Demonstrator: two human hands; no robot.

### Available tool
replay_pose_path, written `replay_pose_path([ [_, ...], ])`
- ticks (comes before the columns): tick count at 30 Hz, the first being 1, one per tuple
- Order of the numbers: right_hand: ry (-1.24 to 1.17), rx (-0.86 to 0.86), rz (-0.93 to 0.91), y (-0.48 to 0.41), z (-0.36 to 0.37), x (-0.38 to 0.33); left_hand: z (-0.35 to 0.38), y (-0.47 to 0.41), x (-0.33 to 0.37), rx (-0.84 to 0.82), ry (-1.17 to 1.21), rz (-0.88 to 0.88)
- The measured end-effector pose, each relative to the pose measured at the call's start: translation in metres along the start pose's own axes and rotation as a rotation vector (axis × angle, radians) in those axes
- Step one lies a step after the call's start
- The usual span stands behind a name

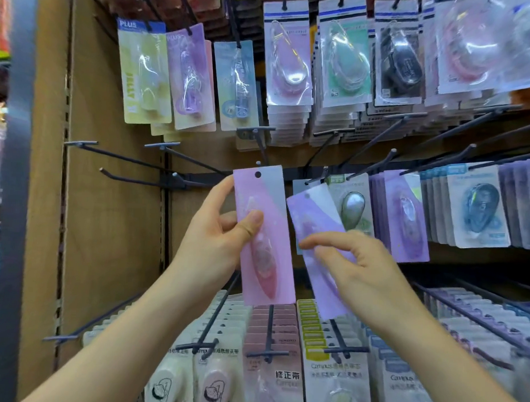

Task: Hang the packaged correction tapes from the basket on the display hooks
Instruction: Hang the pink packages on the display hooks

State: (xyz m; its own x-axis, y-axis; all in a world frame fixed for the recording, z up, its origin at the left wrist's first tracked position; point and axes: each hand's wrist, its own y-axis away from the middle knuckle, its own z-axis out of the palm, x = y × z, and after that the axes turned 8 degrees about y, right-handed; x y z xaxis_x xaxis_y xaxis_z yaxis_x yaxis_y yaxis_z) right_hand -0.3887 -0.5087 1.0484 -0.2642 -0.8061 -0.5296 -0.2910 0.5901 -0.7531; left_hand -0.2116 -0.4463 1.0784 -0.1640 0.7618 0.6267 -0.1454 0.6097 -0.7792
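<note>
Two bare arms reach up from the bottom, over rows of Campus correction tape packs (269, 375) that hang on long dark hooks. Left hand (214, 229) holds a pink correction tape pack (273, 195) straight up, with the thumb on the front and the fingers curled behind its left edge. Its round hole (257, 174) sits near the top edge, just below a dark hook (261, 146) that sticks out toward us. Right hand (360, 264) pinches a purple correction tape pack (314, 211) that leans to the left and looks blurry. The top corner of the purple pack is just beside the right edge of the pink one; it is hard to tell if they touch. To the left there is open room, where bare hooks (124, 156) stick out from a brown board (106, 225). A grey post (14, 192) stands at the far left edge. To the right, the hooks are crowded with purple and blue packs (473, 208). Up high, more packs (289, 60) hang in thick bunches.
</note>
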Motion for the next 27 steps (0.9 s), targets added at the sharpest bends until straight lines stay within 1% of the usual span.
replay_pose_path([
  [3,-0.070,-0.158,-0.001,0.000,0.007,-0.003,0.001,-0.003,0.001,-0.024,-0.015,0.000],
  [4,-0.082,-0.168,0.006,0.000,0.008,-0.004,0.000,-0.003,0.001,-0.032,-0.021,0.003],
  [9,-0.183,-0.106,0.054,0.001,0.011,-0.003,0.000,0.000,0.007,-0.027,-0.017,-0.004],
  [14,-0.339,-0.113,0.152,-0.001,0.015,-0.013,0.001,-0.005,0.015,-0.009,-0.026,-0.028],
  [16,-0.381,-0.120,0.166,-0.002,0.015,-0.018,0.001,-0.007,0.017,0.028,-0.052,-0.057],
  [18,-0.372,-0.125,0.151,-0.001,0.014,-0.020,-0.001,-0.010,0.018,0.037,-0.108,-0.105],
  [22,-0.370,-0.093,0.134,-0.001,0.016,-0.020,-0.006,-0.010,0.021,-0.032,-0.184,-0.191],
  [25,-0.263,-0.059,0.111,-0.002,0.019,-0.018,-0.009,-0.003,0.021,-0.048,-0.199,-0.221],
  [27,-0.174,-0.053,0.112,-0.003,0.019,-0.013,-0.012,-0.004,0.018,-0.013,-0.230,-0.204],
])
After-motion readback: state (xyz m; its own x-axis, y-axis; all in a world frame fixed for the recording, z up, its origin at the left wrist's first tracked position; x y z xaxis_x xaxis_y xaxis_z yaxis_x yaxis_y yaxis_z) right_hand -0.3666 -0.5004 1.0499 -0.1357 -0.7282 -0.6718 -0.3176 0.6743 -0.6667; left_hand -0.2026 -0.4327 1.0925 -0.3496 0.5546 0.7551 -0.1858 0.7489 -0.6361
